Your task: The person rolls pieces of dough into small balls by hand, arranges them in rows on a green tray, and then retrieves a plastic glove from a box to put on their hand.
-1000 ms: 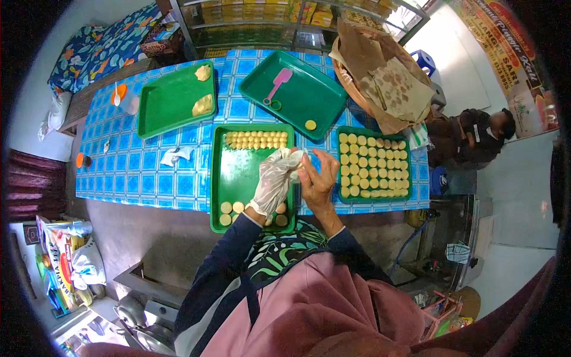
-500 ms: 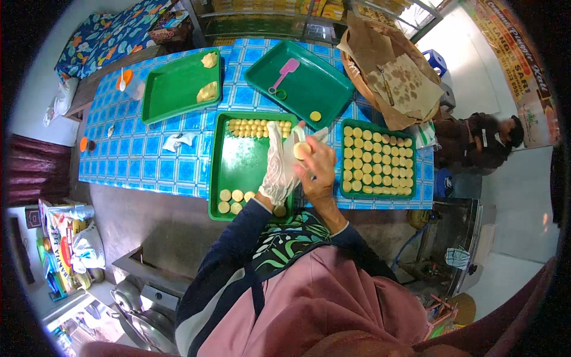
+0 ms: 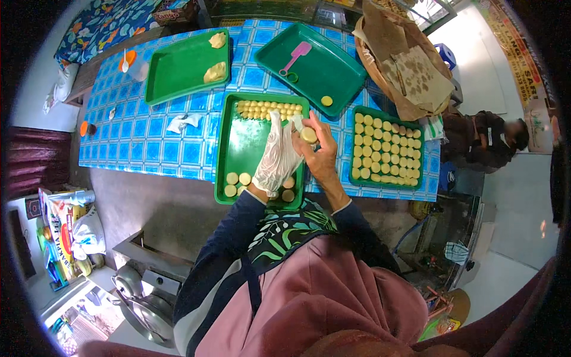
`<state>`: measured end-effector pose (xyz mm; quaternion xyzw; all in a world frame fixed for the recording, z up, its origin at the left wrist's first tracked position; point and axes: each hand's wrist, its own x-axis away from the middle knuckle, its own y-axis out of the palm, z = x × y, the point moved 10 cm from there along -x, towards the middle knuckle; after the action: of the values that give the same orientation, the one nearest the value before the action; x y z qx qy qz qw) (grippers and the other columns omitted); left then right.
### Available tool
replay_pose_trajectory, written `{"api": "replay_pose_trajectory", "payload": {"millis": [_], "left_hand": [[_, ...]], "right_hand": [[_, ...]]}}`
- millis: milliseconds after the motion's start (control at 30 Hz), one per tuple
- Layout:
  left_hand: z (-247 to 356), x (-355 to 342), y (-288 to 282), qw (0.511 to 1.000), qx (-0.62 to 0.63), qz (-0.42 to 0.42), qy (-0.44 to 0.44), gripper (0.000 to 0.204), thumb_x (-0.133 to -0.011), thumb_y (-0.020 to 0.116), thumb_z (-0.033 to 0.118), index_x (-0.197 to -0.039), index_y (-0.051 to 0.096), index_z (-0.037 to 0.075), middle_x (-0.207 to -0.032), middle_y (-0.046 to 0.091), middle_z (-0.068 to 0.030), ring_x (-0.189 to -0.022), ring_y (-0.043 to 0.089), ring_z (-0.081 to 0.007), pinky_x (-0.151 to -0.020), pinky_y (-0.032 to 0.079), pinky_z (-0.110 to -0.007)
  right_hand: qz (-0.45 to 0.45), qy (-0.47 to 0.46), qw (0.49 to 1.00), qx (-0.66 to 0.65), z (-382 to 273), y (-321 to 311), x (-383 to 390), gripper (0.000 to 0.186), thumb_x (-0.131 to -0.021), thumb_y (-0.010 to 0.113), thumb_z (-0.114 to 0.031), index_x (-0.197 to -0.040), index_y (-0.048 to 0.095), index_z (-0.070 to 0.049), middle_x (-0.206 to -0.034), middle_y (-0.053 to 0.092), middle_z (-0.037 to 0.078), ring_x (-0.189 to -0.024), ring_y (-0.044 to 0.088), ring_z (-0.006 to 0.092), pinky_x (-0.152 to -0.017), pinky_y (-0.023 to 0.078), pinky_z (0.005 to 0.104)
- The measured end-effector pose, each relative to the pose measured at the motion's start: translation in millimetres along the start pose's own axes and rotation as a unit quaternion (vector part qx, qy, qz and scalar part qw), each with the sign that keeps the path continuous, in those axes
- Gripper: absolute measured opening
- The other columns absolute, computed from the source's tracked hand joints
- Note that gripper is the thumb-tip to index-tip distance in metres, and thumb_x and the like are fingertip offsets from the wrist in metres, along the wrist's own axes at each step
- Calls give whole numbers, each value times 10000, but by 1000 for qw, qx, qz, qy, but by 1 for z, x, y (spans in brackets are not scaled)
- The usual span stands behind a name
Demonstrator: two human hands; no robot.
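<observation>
In front of me, my right hand (image 3: 322,156), bare, is closed on a round, flat pale-yellow dough cake (image 3: 308,135), pinched between thumb and fingers. Beside it, my left hand (image 3: 277,156) wears a thin whitish plastic glove. Its fingers stretch up and away from me, close to the cake; whether they touch it is hidden. Both hands are over a green tray (image 3: 242,149). Rows of small yellow dough balls (image 3: 262,110) line its far end. Several flattened dough cakes (image 3: 244,178) lie at its near end, partly covered by my left wrist.
To the right, another green tray (image 3: 355,177) holds rows of cakes. Behind, a dark green tray (image 3: 333,71) carries a pink spatula (image 3: 295,56) and one cake (image 3: 326,101). Dough lumps (image 3: 215,72) lie in the far-left tray (image 3: 178,71). A paper-lined basket (image 3: 363,44) stands far right.
The view has shifted, so the table and trays sit higher in the picture. My right fingers have turned the cake slightly; both hands stay together over the tray.
</observation>
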<state>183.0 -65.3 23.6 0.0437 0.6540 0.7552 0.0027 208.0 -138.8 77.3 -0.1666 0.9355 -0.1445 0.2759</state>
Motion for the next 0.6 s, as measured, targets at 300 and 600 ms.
{"api": "replay_pose_trajectory", "payload": {"millis": [300, 600], "left_hand": [[30, 20, -36, 989, -26, 122, 79, 332, -1011, 541, 196, -1258, 535, -25, -1225, 578, -99, -1125, 582, -196, -996, 485, -339], [65, 28, -17, 985, -92, 91, 115, 490, -976, 591, 174, -1385, 423, -36, -1449, 471, -115, -1290, 474, -209, -1109, 366, -339]], "right_hand": [[-11, 6, 998, 54, -5, 31, 13, 743, -773, 721, -34, -1446, 409, -21, -1267, 598, 157, -1180, 537, 289, -1056, 355, 417], [22, 73, 997, 15, -5, 64, 24, 633, -860, 660, -99, -1437, 420, -3, -1278, 599, 165, -1200, 512, 275, -1000, 416, 380]]}}
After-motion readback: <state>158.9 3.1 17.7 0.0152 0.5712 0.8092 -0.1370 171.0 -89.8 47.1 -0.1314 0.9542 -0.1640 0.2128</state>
